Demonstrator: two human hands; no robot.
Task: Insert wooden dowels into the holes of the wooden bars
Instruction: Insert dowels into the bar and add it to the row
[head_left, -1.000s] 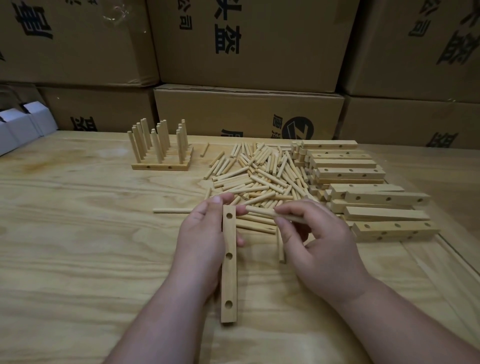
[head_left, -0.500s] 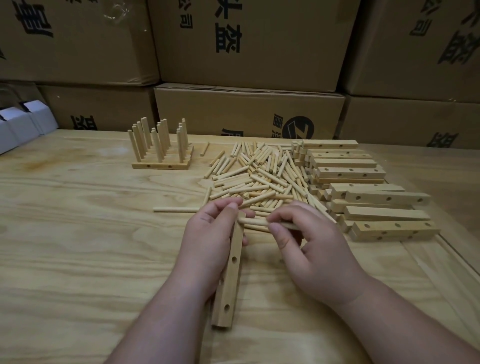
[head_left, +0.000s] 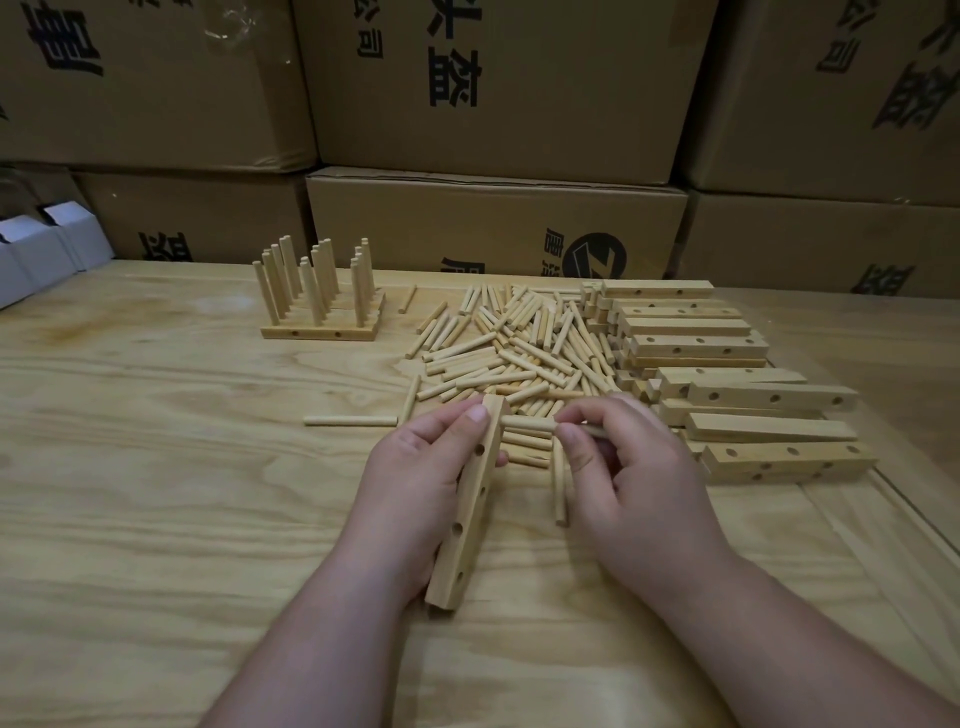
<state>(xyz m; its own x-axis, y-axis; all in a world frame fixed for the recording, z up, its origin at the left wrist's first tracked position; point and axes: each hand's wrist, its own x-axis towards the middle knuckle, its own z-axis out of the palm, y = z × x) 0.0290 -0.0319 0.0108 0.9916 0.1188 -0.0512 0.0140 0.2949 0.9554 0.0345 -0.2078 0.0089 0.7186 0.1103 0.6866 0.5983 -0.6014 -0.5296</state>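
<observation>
One short pale wooden dowel (head_left: 530, 425), pinched crosswise in our right hand (head_left: 631, 480), points left at the far end of the long drilled wooden bar (head_left: 470, 512) our left hand (head_left: 415, 491) grips, tilted over the table (head_left: 156, 467).

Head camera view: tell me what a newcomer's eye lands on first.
At centre, the left hand grips a long pale wooden bar with a row of holes, tilted on edge, while the right hand pinches a short round wooden dowel at its far end. Behind them sprawls a loose heap of wooden dowels; far left stand finished bars with upright dowels.
</observation>
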